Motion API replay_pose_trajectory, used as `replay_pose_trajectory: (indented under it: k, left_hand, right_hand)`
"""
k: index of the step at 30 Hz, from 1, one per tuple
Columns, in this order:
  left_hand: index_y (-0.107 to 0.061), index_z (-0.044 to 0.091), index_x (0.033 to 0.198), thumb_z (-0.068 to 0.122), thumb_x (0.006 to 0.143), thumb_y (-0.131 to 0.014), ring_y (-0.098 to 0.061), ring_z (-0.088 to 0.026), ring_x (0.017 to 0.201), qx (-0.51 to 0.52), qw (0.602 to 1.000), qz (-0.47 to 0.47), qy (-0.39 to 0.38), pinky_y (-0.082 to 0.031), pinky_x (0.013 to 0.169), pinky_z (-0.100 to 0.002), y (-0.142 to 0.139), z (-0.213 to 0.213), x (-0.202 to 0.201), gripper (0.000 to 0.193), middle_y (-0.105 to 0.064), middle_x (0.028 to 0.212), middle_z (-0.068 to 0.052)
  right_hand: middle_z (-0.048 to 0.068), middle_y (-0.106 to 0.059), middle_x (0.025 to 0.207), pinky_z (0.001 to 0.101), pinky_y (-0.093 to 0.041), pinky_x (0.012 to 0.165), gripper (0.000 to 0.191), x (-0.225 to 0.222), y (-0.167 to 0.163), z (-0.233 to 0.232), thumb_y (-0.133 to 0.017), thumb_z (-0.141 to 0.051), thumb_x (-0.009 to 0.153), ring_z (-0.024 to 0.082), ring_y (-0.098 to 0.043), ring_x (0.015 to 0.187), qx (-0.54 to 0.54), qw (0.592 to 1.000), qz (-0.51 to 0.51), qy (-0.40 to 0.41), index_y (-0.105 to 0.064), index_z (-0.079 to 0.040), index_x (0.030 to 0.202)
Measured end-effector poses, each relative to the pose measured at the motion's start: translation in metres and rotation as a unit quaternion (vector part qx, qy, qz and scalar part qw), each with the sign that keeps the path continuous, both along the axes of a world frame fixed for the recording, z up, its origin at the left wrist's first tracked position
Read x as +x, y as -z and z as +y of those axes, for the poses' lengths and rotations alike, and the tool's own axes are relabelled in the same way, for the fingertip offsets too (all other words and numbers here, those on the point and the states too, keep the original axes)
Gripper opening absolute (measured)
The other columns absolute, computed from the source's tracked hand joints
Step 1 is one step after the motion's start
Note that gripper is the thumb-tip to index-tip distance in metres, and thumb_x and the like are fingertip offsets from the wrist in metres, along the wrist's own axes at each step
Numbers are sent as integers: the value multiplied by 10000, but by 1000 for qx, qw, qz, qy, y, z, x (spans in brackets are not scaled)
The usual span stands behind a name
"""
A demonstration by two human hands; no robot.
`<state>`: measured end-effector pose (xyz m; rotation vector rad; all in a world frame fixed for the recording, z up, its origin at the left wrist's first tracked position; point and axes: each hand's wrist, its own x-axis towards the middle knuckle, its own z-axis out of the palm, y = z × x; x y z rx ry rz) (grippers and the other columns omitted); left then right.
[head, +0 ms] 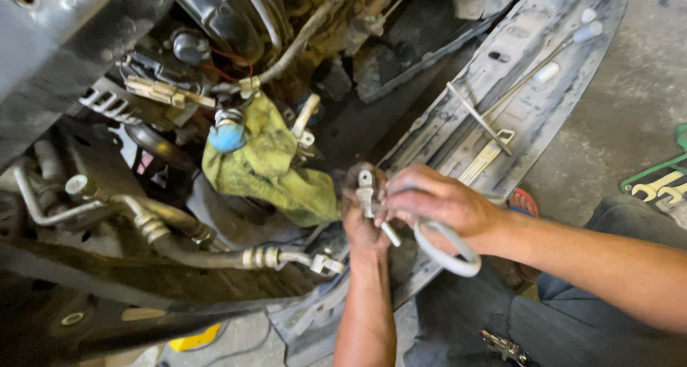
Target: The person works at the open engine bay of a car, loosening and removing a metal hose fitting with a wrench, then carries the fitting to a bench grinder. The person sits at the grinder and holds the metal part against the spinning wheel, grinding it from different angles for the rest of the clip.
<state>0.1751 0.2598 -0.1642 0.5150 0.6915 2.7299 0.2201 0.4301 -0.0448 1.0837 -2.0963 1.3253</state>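
Observation:
My left hand [361,224] reaches up from the bottom and grips a small metal pipe fitting [366,189] from below. My right hand [438,204] comes in from the right, its fingers closed on the same fitting from the side. A bent silver tube [447,252] loops down from the fitting under my right wrist. Both hands are just right of a yellow-green rag [268,163] stuffed into the open engine bay.
A blue-capped part [227,136] sits above the rag. Metal hoses with crimped ends [179,238] run across the lower left. A grey plastic panel [526,59] carries a long rod tool [476,116] and a flat wrench [486,156]. More wrenches [662,184] lie on the concrete floor, right.

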Motion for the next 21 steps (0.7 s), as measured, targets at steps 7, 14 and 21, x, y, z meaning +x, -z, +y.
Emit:
replay_pose_trajectory:
  k: [7, 14, 21]
  left_hand:
    - [-586, 31, 1317, 459, 975, -740, -448, -48, 537, -5, 999, -35, -8, -328, 468, -199, 4, 3, 2, 569, -660, 1033, -73]
    - [-580, 17, 1346, 476, 971, -729, -516, -111, 707, -20, 998, -42, -31, -379, 591, -250, 13, 3, -1, 611, -663, 1059, -71]
    - [-592, 35, 1320, 472, 984, -710, -450, -47, 543, 4, 999, -33, -18, -352, 479, -197, 16, 0, -3, 564, -665, 1001, -69]
  right_hand:
    - [118, -622, 1118, 375, -575, 896, 380, 1, 7, 2, -681, 77, 765, 317, -641, 1070, 31, 998, 39, 27, -623, -10, 1131]
    - [168, -595, 1173, 376, -581, 911, 440, 3, 12, 1, -648, 102, 720, 334, -647, 1120, 20, 998, -57, 16, -640, 17, 1152]
    - [113, -623, 1211, 390, -569, 992, 373, 0, 17, 2, -702, 39, 820, 317, -617, 1223, 8, 998, -57, -1, -643, -18, 1184]
